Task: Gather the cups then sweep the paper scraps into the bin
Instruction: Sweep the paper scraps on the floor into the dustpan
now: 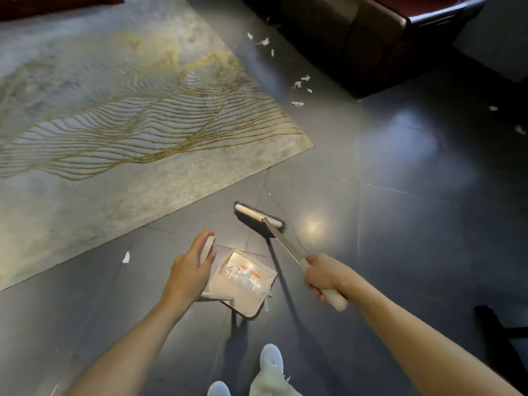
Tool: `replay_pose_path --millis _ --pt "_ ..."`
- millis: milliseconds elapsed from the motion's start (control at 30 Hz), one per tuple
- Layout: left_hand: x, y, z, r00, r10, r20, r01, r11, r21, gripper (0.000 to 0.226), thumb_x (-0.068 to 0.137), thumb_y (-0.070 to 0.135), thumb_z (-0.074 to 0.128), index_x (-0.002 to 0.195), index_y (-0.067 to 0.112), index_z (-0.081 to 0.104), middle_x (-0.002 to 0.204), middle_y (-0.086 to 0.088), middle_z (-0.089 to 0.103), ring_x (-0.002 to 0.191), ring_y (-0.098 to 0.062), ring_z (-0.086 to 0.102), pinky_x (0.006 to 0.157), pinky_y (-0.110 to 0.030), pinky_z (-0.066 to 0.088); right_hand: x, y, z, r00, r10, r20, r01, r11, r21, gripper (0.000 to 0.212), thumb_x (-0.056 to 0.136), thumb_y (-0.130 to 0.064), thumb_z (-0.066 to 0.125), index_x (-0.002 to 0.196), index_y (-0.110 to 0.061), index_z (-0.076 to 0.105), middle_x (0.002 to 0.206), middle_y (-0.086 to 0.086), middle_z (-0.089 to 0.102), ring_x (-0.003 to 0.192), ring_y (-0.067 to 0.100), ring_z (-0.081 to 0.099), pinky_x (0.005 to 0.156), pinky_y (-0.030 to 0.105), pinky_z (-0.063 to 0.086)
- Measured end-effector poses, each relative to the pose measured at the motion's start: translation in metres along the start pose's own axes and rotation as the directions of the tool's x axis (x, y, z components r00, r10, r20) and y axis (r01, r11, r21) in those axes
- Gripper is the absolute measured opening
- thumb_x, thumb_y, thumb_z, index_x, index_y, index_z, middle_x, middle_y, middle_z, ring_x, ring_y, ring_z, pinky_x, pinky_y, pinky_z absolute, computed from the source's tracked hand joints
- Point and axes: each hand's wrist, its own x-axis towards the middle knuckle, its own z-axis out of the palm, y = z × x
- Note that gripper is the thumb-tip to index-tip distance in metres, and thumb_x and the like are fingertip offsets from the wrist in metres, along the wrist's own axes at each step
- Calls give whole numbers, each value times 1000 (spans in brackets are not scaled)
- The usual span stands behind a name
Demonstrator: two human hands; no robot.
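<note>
My left hand (191,270) grips the upright handle of a cream dustpan (243,290) that hangs just above the dark floor and holds a heap of white paper scraps (243,274). My right hand (324,277) is closed on the cream grip of a broom (258,217), whose dark bristle head rests on the floor ahead of the pan. Loose paper scraps (298,84) lie near the sofa, more scraps (263,42) farther back, and one scrap (126,257) lies by the rug edge. No cups or bin are in view.
A grey rug with gold lines (128,110) covers the left floor. A dark sofa (371,38) stands at the top right. A black object (497,330) sits at the right edge. My shoes (271,357) are at the bottom.
</note>
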Motion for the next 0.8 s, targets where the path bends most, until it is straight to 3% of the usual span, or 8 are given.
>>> replay_pose_path --millis 100,200,333,400,467,633,733,800 --pt "1 2 7 1000 -19 18 19 1000 3 33 96 35 47 128 39 42 57 11 43 48 -11 47 37 -12 34 39 -9 -14 998 -7 -70 5 1000 -20 29 91 -8 49 121 -5 52 90 11 58 77 22 58 72 32 52" --pt "9 4 14 1000 -27 1 27 1000 -2 32 96 35 46 127 42 40 55 8 44 49 -12 47 45 -26 39 87 -12 -28 993 17 -121 -16 1000 7 32 94 -9 47 125 -3 47 92 12 57 79 22 57 67 28 51" --pt "19 8 18 999 -36 -29 36 999 9 31 96 35 47 124 45 41 54 7 41 54 -12 45 52 -30 36 145 2 -34 987 116 -110 -111 993 48 41 90 -1 45 131 -1 41 91 18 57 77 26 56 70 35 54" --pt "21 7 18 1000 -26 -15 26 1000 10 31 96 34 47 124 46 41 53 8 39 52 -11 42 51 -28 36 159 14 -27 986 157 -62 -153 986 68 52 87 3 46 137 -6 35 90 17 54 74 25 55 63 33 52" --pt "22 5 16 1000 -27 12 27 1000 0 31 96 34 46 123 47 41 53 6 40 50 -10 42 49 -21 36 161 25 -16 983 180 -27 -179 984 24 60 90 -1 44 145 -13 24 87 14 52 71 22 54 55 28 49" --pt "18 4 9 997 -38 70 41 998 -53 30 95 30 47 118 50 41 51 0 41 50 -14 45 55 -23 41 136 53 5 976 220 1 -218 968 -123 73 86 0 44 148 -22 11 97 16 54 81 26 57 66 33 53" --pt "6 0 8 994 -6 112 10 1000 -29 30 96 33 46 120 49 41 55 0 50 53 -13 50 55 -21 41 103 66 20 973 230 2 -225 956 -188 75 85 -2 48 148 -22 12 83 8 51 66 18 53 48 26 44" --pt "-7 -6 8 989 16 145 -16 1000 -2 30 97 35 44 122 50 37 74 -7 63 61 -13 56 56 -23 44 79 76 38 969 248 17 -242 956 -164 79 85 -4 50 150 -26 10 81 4 49 63 14 49 46 24 41"
